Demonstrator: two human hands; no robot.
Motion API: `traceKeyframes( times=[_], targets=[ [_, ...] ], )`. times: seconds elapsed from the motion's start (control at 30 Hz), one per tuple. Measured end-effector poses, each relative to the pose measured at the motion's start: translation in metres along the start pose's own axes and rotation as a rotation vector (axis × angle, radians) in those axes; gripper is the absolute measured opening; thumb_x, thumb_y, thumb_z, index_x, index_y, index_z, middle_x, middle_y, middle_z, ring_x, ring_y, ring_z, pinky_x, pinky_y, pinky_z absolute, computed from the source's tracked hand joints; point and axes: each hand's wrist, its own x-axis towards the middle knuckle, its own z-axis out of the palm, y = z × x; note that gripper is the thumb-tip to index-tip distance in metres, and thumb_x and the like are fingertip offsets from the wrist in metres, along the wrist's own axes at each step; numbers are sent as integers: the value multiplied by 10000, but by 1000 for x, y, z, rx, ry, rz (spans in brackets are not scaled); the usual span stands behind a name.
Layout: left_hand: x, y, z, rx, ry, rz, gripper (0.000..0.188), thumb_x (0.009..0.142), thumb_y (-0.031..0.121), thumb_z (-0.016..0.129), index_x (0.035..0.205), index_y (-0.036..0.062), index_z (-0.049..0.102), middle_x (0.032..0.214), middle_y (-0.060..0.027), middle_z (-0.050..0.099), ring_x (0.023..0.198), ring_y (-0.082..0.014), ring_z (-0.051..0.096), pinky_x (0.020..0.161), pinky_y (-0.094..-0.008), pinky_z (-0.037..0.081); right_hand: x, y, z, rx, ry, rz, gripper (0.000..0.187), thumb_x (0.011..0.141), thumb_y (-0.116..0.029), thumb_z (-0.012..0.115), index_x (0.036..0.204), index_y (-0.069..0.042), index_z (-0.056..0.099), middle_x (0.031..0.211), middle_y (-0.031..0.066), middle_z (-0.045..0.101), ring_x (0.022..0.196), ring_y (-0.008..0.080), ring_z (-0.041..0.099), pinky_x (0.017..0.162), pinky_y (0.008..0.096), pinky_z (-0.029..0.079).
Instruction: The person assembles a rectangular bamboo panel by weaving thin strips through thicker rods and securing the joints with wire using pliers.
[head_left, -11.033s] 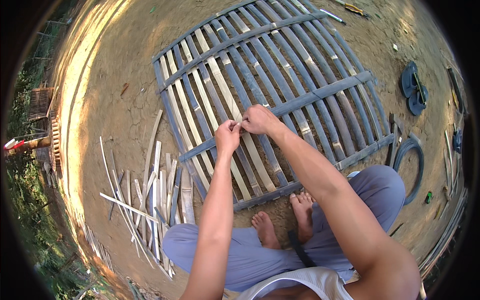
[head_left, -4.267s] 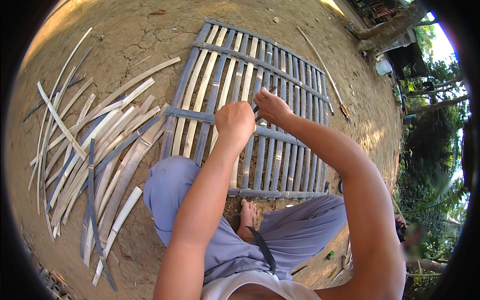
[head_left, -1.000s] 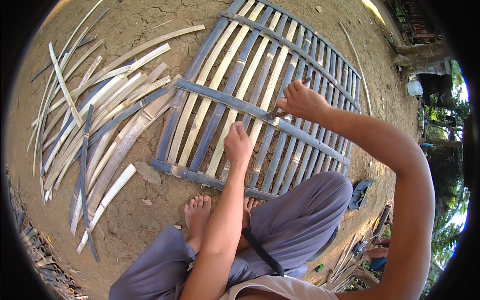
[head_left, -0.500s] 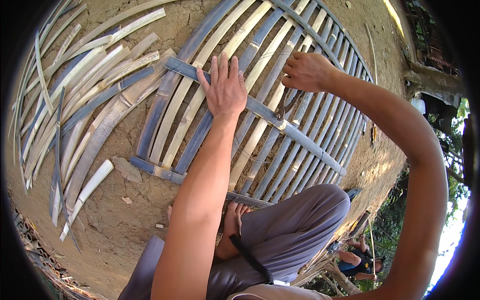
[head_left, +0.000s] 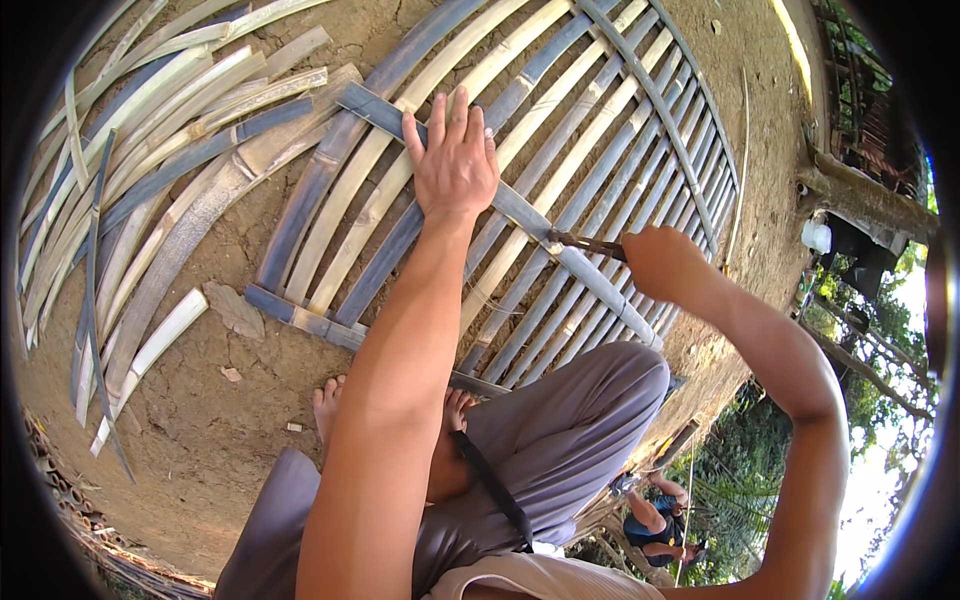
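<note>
Head view: the left hand [head_left: 455, 170] lies palm down over a bamboo crosspiece [head_left: 590, 275], its fingers [head_left: 459, 112] straight and spread, gripping nothing. The slatted bamboo panel [head_left: 318, 175] lies beneath these fingers and stretches away beyond them. The right hand's fingers are closed around dark metal pincers [head_left: 590, 246], whose head meets the crosspiece between the two hands. Left of the left fingers, cut bamboo strips [head_left: 205, 190] lie heaped on bare earth [head_left: 180, 420].

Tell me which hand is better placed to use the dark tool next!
Probably the right hand: it grips the dark tool, whose tip is at the crossbar. The left hand lies spread on it, away from the tool.
</note>
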Motion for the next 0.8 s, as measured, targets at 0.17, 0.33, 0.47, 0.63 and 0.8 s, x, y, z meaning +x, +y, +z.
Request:
traceKeyframes(
  times=[0.17, 0.33, 0.47, 0.63, 0.8],
  targets=[
    [0, 0, 3, -7, 14, 15, 423, 1033, 325, 451, 1383, 138, 596, 1594, -11, 397, 1484, -236, 327, 1237, -584, 92, 5, 16, 52, 1174, -394, 120, 219, 937, -187, 643, 858, 14, 677, 605, 60, 615, 562, 170, 647, 535, 330, 540],
    [0, -3, 4, -2, 33, 9, 414, 1020, 315, 475, 1366, 130, 610, 1585, -16, 412, 1476, -247, 340, 1228, -601, 98, 6, -7, 91, 1074, -137, 121, 364, 933, -362, 680, 882, -2, 684, 611, 49, 599, 569, 149, 614, 555, 343, 501],
    [1, 0, 5, 14, 54, 25, 406, 1017, 314, 482, 1353, 133, 619, 1572, -15, 430, 1466, -247, 356, 1224, -607, 104, 27, -9, 142, 1035, 28, 87, 391, 969, -388, 642, 904, -5, 684, 627, 120, 620, 581, 213, 620, 595, 396, 488],
    [1, 2, 6, 25, 69, 23, 392, 1015, 314, 489, 1340, 147, 631, 1564, -5, 443, 1458, -245, 369, 1222, -610, 107, 44, -8, 168, 1043, 172, 16, 400, 965, -398, 662, 852, -14, 663, 633, 147, 628, 610, 265, 648, 625, 426, 501],
    [0, 0, 7, 25, 71, 22, 379, 1015, 300, 493, 1334, 152, 633, 1562, -3, 448, 1455, -243, 375, 1220, -615, 109, 21, 3, 118, 809, 160, 5, 372, 842, -378, 773, 995, -54, 670, 677, 135, 666, 695, 310, 700, 694, 422, 550]
  ],
)
